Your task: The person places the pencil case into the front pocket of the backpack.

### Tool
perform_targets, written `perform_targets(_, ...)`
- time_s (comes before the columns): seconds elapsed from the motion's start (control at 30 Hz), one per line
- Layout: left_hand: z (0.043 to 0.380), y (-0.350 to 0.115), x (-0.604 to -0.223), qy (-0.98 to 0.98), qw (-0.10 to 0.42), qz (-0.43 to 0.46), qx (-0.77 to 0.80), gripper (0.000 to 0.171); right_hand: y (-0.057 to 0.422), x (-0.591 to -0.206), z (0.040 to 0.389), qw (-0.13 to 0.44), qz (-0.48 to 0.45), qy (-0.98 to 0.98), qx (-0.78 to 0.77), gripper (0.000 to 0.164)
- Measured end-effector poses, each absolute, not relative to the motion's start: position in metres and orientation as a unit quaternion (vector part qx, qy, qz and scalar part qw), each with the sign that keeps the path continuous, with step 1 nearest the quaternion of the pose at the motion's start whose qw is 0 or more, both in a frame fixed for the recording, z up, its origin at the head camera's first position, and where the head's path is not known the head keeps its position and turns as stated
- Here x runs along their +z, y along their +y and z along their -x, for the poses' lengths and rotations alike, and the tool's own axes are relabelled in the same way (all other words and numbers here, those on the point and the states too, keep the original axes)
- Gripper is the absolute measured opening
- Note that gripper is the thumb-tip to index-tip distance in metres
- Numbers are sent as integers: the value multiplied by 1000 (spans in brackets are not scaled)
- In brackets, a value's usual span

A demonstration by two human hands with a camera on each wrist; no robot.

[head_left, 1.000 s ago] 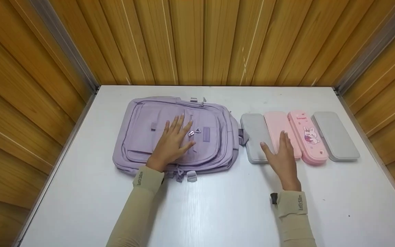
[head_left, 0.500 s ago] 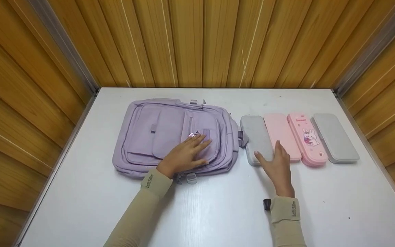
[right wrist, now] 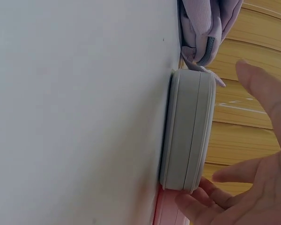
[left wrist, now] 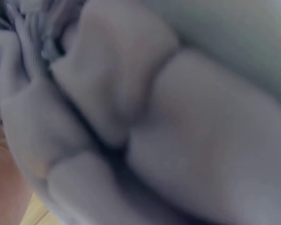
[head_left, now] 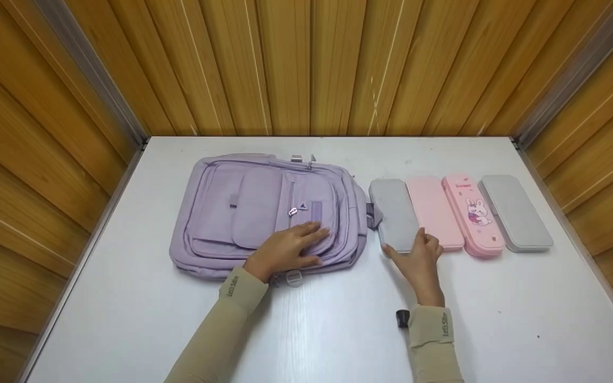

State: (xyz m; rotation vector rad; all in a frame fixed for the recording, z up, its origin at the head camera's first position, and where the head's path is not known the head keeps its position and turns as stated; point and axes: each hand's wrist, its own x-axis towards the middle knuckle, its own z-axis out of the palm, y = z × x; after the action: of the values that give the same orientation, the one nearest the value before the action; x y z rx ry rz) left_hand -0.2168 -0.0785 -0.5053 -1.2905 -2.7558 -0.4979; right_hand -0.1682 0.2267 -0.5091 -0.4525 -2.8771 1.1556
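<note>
a white table [head_left: 349,324] spreads beneath both hands. under the left hand [head_left: 288,247] lies a lilac backpack [head_left: 257,207], pocketed face up; that hand rests on it with fingers loosely extended, pinching nothing. it looks soft and slack, likely to sag if lifted by one spot, so an edge gathered in the fist should serve best. just ahead of the right hand [head_left: 417,260] is the grey pencil case [head_left: 393,207], its near end between spread thumb and fingers; whether a fingertip touches it, i cannot tell. it seems stiff, light and perhaps a bit slippery, best held across its long sides. rightward from that hand's fingers come a plain pink case [head_left: 431,205], a rabbit-print pink case [head_left: 479,229] and a second grey case [head_left: 514,210]. a small zip pull [head_left: 293,211] lies ahead of the left hand.
</note>
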Motion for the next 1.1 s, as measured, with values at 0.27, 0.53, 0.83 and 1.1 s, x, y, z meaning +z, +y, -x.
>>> perform_targets(0.27, 213, -76, -508, -882, 57, 430, -186, 45, 218, -512, 172, 12, 144, -923, 358, 110)
perform_targets(0.53, 208, -67, -509, -875, 86, 437, -191, 35, 218, -517, 173, -2, 164, -919, 358, 112)
perform_targets(0.83, 204, -60, -510, -887, 95, 412, -185, 32, 219, -519, 175, -13, 173, -907, 383, 115)
perform_targets(1.1, 201, -58, -509, -888, 109, 396, -208, 31, 221, -523, 176, -14, 170, -899, 404, 110)
